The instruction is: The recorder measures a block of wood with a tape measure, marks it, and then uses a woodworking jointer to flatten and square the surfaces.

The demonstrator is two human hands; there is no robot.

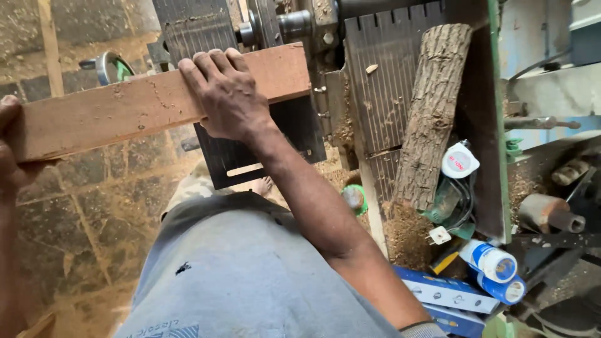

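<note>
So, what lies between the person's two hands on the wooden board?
In the head view, only bare board lies between the left hand and right hand; sawdust specks sit on it, nothing else.

log [432, 116] and clutter right, floor [81, 213] left open

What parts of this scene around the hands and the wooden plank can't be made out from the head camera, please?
- Left hand: cut off by the left frame edge; only part shows at the wooden plank end.
- Plank face under the right hand: covered by palm and fingers.
- Machine's cutter near the shaft: cut off by the top edge.
- Floor beneath: blocked by the person's shirt.
- Bottles: partly hidden among clutter.
</note>
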